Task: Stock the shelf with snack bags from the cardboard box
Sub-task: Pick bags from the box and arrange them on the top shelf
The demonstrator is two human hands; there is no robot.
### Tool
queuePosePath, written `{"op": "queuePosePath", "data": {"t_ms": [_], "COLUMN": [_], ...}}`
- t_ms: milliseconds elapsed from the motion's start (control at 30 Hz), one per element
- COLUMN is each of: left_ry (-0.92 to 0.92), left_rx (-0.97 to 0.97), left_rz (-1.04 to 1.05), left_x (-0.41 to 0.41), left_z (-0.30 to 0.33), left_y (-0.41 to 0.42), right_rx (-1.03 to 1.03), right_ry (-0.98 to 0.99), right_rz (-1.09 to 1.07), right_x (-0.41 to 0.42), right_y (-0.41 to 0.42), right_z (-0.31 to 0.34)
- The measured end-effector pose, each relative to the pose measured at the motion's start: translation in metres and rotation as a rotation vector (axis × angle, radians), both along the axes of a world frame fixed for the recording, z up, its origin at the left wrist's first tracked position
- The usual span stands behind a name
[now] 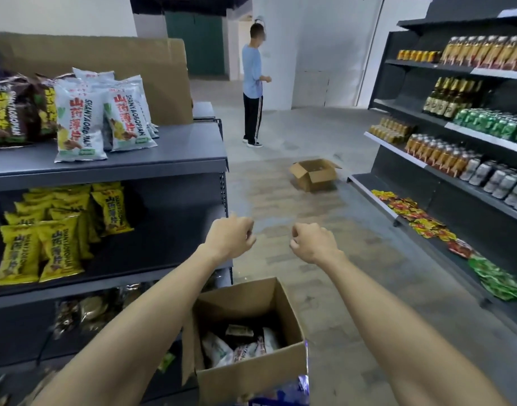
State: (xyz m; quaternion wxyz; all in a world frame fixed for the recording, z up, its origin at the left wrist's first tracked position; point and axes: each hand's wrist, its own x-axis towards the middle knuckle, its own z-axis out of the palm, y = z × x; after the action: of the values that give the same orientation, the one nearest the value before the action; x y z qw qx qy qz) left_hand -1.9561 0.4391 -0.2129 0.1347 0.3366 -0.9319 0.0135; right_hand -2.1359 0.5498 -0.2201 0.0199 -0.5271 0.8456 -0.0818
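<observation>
While both arms reach forward over the aisle, neither hand carries anything: the left hand (229, 235) and the right hand (311, 241) each hang with fingers loosely curled toward the palm, pinching nothing, so this looks like a pause between 2 bags. The cardboard box (251, 373) stands on the floor directly below the forearms, flaps open, just beside the foot of the shelf (111, 168), a placement that keeps each reach short. Inside it lie several white snack bags (222, 351), jumbled low in the box, so stock remains to be moved. On the shelf's top tier, white bags (81, 121) stand upright in rows facing outward beside brown bags (8, 112), with bare surface to their right, probably the next slot. Yellow bags (34, 253) fill the tier below, again faces forward for display. Farther down the aisle sits a second open box (316, 174), and a person in a blue top (253, 74) stands beyond it. The likely next move is a reach down into the near box.
</observation>
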Motion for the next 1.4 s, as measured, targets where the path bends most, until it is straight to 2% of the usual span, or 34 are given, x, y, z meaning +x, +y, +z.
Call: {"op": "queuePosePath", "data": {"t_ms": [200,433,567,833,1167,1400], "left_ry": [-0.042,-0.191,-0.225,-0.241,-0.315,-0.319], "left_rx": [0.189,0.357,0.461,0.686,0.841,0.859], "left_rz": [0.034,0.06,0.091,0.188,0.277,0.321], "left_x": [-0.006,0.006,0.018,0.029,0.034,0.027], "left_z": [-0.061,-0.162,-0.204,-0.267,-0.336,-0.363], "left_y": [-0.025,-0.036,-0.039,-0.046,-0.032,-0.028], "right_rx": [0.136,0.35,0.457,0.626,0.967,1.005], "right_ry": [-0.028,-0.237,-0.283,-0.355,-0.487,-0.61], "right_rz": [0.067,0.031,-0.009,-0.039,-0.1,-0.217], "right_x": [0.01,0.035,0.042,0.041,0.048,0.043], "right_y": [-0.024,-0.031,-0.03,-0.043,-0.047,-0.051], "right_z": [-0.063,-0.151,-0.19,-0.254,-0.326,-0.359]}}
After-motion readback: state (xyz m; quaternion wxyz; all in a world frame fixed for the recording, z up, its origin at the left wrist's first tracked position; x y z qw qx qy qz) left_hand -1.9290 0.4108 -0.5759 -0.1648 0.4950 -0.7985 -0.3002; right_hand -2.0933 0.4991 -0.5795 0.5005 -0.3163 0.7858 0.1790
